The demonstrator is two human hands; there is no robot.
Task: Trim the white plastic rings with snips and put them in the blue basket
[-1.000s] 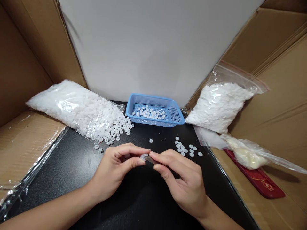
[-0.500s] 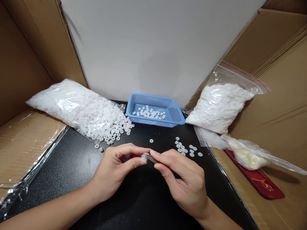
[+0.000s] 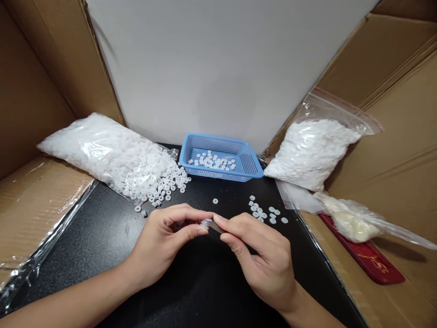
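Observation:
Pinched between the thumb and fingers of my left hand (image 3: pixel 170 232) is a small white plastic piece (image 3: pixel 205 222) with ridges, partly hidden by the fingertips. My right hand (image 3: pixel 261 253) grips a thin grey metal blade (image 3: pixel 215 226) between thumb and forefinger. The blade's tip meets the white piece, the two hands nearly touching above the black tabletop. A single white ring (image 3: pixel 215 201) lies just beyond my fingertips. To the right, a small scatter of white rings (image 3: pixel 260 212) rests near my right knuckles.
A blue basket (image 3: pixel 254 169) holding white pieces stands at the back. At left, an open plastic bag (image 3: pixel 102 148) spills white rings. A zip bag (image 3: pixel 316 150) of white pieces leans on cardboard at right, near a knotted bag (image 3: pixel 357 223) on a red tray (image 3: pixel 384 269).
Hardly anything differs. Both hands keep the same place and grip, with the blade still against the white piece.

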